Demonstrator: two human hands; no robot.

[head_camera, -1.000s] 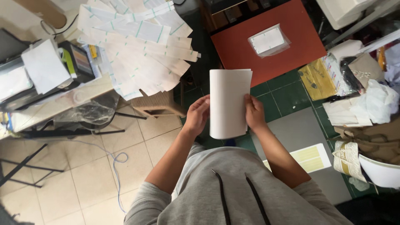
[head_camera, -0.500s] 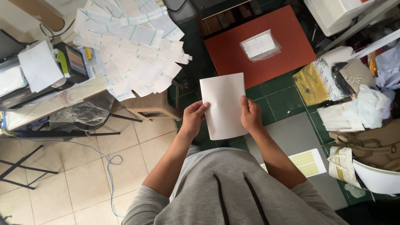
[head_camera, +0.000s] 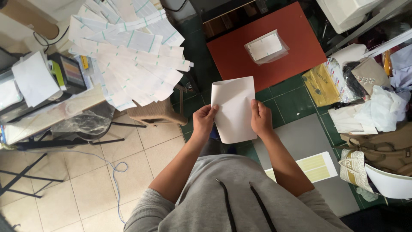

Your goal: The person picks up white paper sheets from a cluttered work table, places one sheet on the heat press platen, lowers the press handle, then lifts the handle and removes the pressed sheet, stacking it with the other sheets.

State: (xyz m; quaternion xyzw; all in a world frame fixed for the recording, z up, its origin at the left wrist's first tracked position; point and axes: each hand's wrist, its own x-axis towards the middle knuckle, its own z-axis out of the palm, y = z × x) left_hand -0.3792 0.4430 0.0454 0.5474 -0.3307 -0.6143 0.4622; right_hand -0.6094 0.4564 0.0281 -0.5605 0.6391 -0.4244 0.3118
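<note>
Now I hold a white sheet of paper (head_camera: 235, 109) upright before me; my left hand (head_camera: 204, 121) pinches its left edge, my right hand (head_camera: 260, 118) grips its right edge; beyond it lies an orange board (head_camera: 274, 56) carrying a clear packet (head_camera: 266, 46).

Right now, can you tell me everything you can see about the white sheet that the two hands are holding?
The white sheet looks like plain paper or thin card, blank on the side that shows, upright and rectangular, with its top edge slightly curled and uneven. It may be more than one sheet; I cannot tell. The left hand grips its left edge and the right hand its right edge, fingers over the front. It is held in the air in front of the person's body, above the green tiled floor and the near edge of a red board.
</note>
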